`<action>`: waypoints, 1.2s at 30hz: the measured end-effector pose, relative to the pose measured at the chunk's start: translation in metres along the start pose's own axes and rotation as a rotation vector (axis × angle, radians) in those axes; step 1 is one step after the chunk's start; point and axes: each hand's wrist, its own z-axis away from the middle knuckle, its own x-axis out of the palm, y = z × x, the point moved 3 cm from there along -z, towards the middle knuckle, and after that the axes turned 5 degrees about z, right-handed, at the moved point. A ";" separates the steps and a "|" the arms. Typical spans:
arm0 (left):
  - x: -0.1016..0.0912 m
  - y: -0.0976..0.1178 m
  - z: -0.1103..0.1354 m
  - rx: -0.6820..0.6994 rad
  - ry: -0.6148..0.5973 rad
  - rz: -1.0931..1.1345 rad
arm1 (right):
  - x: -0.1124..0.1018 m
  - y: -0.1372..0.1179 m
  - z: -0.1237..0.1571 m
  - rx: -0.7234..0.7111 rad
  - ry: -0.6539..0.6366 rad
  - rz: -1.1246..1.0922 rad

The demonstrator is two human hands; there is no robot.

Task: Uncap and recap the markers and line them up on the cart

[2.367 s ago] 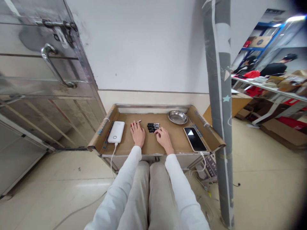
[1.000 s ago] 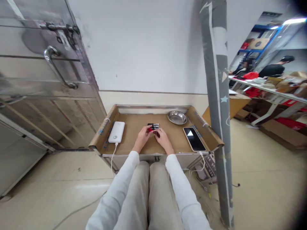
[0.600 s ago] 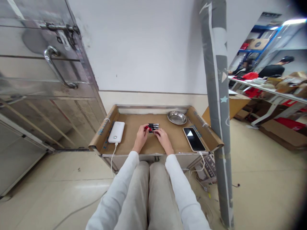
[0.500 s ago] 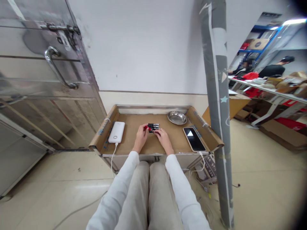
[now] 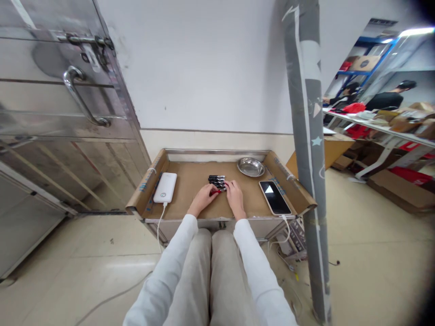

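Several black marker pens [image 5: 216, 177] lie side by side in a row on the brown cardboard tabletop [image 5: 190, 174]. A red marker [image 5: 215, 192] lies slightly tilted at the near side of that row. The fingers of my left hand [image 5: 202, 198] are closed on its left end. My right hand [image 5: 234, 197] rests at the right ends of the pens, fingers stretched forward and apparently touching them. It partly hides the red marker's far end.
A white power bank [image 5: 165, 187] with a cable lies left, a phone [image 5: 275, 198] with a cable right. A round metal dish [image 5: 250, 167] stands at the back right. Raised cardboard sides border the tabletop. A tall grey wrapped roll [image 5: 307, 136] leans at the right. Two people sit farther right.
The red marker has come down to the near side of the black row, with my left hand shifting right and nearer. My right fingers have moved to the row's right ends.
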 end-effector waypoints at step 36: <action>-0.001 -0.006 -0.005 0.016 0.086 -0.284 | 0.007 -0.005 0.000 -0.124 -0.221 -0.263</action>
